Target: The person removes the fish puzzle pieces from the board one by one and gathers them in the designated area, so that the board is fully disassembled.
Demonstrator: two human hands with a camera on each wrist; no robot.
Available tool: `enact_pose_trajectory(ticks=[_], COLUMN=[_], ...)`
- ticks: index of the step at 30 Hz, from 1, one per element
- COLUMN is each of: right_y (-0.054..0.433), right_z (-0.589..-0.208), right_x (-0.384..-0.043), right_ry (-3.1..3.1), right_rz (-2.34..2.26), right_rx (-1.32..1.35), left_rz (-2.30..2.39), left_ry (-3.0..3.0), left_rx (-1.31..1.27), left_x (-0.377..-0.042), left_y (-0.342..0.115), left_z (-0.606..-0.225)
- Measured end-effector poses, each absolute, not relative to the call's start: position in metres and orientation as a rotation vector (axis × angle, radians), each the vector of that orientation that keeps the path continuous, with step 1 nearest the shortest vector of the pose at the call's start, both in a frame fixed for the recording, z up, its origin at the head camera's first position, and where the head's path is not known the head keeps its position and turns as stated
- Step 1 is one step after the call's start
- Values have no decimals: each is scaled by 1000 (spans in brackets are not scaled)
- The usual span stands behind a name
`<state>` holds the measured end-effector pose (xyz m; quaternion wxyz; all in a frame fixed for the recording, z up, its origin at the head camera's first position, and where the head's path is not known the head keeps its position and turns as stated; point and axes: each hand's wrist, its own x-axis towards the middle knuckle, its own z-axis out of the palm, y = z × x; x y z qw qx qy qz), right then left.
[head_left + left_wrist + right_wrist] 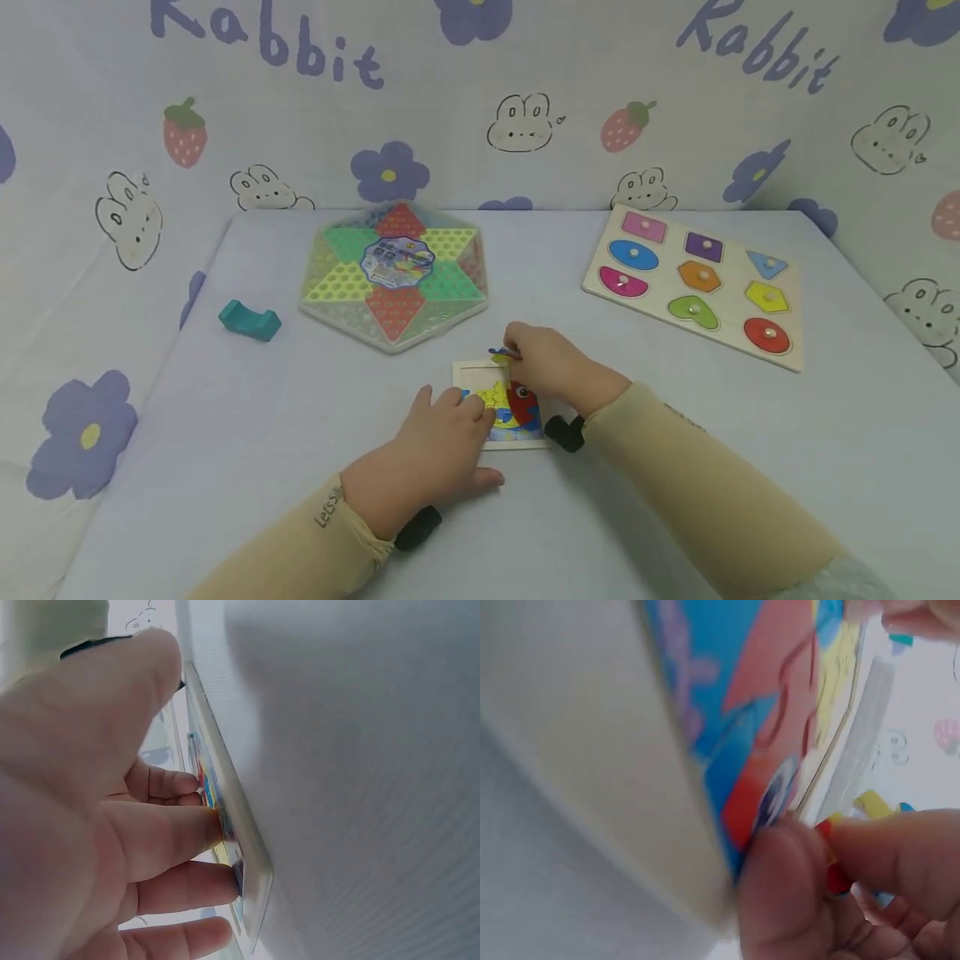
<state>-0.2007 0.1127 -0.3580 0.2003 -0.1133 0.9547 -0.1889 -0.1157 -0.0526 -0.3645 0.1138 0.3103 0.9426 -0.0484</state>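
Note:
A small wooden jigsaw puzzle [517, 444] with a red and yellow fish picture lies on the table, a bare patch of its tray showing at the upper left. My left hand [438, 450] rests its fingertips on the puzzle's left part, its thumb held apart near the front edge. In the left wrist view the fingers [187, 889] reach over the board's edge. At the puzzle's upper right, my right hand [551, 367] pinches a puzzle piece [500, 357] with blue and yellow on it. The right wrist view shows its thumb touching the board by the fish's eye [776, 791]; the fingers partly hide the piece.
Behind the puzzle lies a hexagonal Chinese checkers box [393, 312]. A wooden shape board [660, 283] with knobbed pieces sits at the back right. To the left is a teal curved block [250, 321]. A patterned cloth [450, 108] hangs behind the table.

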Motion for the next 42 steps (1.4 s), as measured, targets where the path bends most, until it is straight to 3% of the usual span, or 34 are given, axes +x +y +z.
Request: enact_pose_trajectory(ticks=[12, 17, 31, 42], right_y=[215, 234, 214, 146], right_z=[-347, -357, -357, -354], right_x=[-209, -210, -209, -198], right_ry=[2587, 2528, 2773, 2702], right_rz=[-715, -715, -275, -332], right_rx=[-93, -76, -208, -464], left_rz=[-163, -167, -115, -95], left_ry=[2710, 2717, 2714, 2747], left_rx=[870, 866, 887, 893], left_x=[-112, -112, -113, -112], left_y=[-51, -54, -55, -56], left_z=[-365, -367, -369, -372])
